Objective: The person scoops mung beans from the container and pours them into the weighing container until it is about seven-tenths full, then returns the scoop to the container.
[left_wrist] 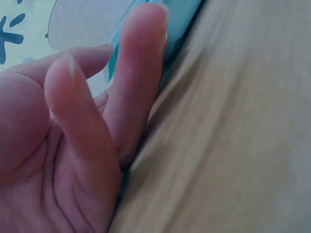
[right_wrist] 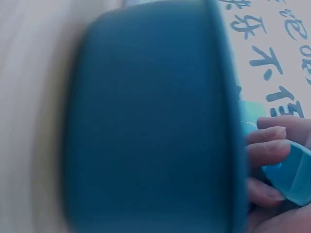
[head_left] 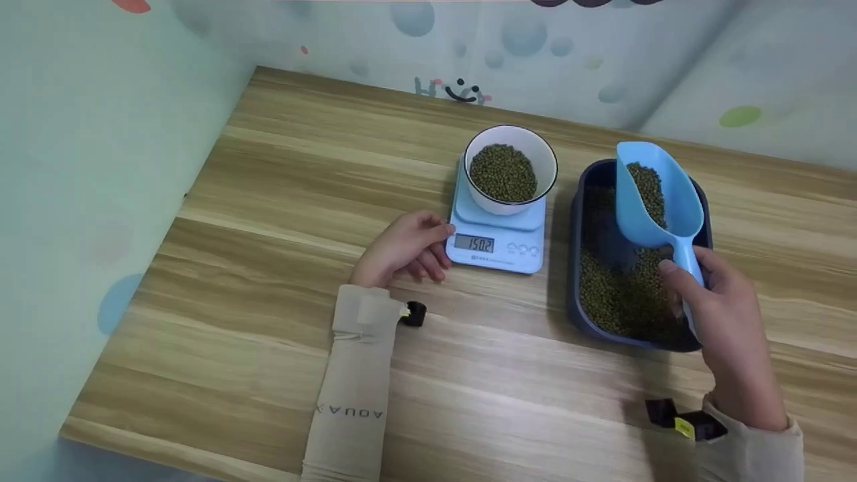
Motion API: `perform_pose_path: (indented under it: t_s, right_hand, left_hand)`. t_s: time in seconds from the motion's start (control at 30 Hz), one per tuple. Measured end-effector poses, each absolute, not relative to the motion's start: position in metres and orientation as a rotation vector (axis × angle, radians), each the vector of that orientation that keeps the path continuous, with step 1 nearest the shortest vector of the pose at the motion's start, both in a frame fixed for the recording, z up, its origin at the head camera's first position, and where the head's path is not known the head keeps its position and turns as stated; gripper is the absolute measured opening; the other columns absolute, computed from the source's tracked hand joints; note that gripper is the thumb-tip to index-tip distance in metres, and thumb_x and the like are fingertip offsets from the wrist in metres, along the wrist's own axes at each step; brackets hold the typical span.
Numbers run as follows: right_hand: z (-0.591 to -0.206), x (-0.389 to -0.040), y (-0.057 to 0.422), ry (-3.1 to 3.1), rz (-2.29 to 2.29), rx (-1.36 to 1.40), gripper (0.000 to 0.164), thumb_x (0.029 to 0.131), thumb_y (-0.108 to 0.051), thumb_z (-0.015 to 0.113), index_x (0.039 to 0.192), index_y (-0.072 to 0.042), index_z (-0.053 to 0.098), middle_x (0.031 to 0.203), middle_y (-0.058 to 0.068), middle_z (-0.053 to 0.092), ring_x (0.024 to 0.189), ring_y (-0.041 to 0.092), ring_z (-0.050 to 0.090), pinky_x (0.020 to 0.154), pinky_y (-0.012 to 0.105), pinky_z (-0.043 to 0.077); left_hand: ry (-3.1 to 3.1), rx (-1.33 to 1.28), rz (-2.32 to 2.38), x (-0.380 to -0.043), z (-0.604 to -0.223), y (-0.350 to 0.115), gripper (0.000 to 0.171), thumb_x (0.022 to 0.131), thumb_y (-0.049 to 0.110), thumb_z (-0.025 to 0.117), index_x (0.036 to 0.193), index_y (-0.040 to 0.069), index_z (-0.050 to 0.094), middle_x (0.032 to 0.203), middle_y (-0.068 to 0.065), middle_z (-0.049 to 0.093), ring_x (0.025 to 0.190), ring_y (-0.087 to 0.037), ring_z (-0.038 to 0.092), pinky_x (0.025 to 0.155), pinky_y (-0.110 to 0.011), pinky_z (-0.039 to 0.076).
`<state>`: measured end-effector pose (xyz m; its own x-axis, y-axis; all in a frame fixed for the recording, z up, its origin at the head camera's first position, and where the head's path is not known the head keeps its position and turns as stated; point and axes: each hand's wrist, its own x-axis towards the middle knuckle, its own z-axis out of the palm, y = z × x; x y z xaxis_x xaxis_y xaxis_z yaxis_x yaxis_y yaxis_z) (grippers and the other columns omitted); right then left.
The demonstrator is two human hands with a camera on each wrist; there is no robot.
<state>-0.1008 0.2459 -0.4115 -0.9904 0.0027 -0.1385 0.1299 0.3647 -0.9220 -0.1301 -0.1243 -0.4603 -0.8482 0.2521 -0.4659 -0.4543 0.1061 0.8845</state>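
Observation:
My right hand [head_left: 726,308] grips the handle of a light blue scoop [head_left: 683,194], which holds some small green beans [head_left: 646,191]. The scoop is over a dark blue tub [head_left: 577,268] with more beans in it. My left hand [head_left: 408,248] rests beside a light blue kitchen scale [head_left: 495,258], its thumb at the scale's left edge and its fingers loosely bent. On the scale stands a white bowl [head_left: 546,157] with a dark rim, partly filled with beans; the display reads 150.2. In the right wrist view, the tub's wall [right_wrist: 150,121] hides part of the right hand.
Everything stands on a wood-grain table [head_left: 268,268]. Pale patterned walls [head_left: 522,60] close it in at the back and left. A small black device sits at each wrist; the right one [head_left: 696,425] is near the tub's front edge.

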Motion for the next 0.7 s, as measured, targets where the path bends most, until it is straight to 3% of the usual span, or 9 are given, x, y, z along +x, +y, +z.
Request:
perform_pose_path:
  t_s: [0.33,0.7]
  right_hand:
    - [-0.392,-0.103,0.219,1.982,-2.203,-0.126,0.025,0.094,-0.007,0.048,0.117,0.005,0.047,0.069,0.006,0.055,0.049,0.014,0.049,0.039,0.024,0.036]
    - [-0.381,-0.107,0.187,1.784,-2.301,-0.273,0.033,0.092,0.002,0.034,0.125,0.007,0.038,0.077,0.009,0.054,0.053,0.014,0.049,0.042,0.021,0.038]
  left_hand:
    - [1.878,-0.192,1.788,-0.13,-0.46,-0.125,0.03,0.095,0.028,0.052,0.114,0.005,0.049,0.084,-0.023,0.065,0.057,-0.024,0.065,0.041,-0.027,0.046]
    - [1.899,-0.173,1.757,-0.13,-0.457,-0.124,0.03,0.095,0.029,0.051,0.114,0.006,0.05,0.085,-0.021,0.065,0.059,-0.025,0.066,0.043,-0.028,0.047]
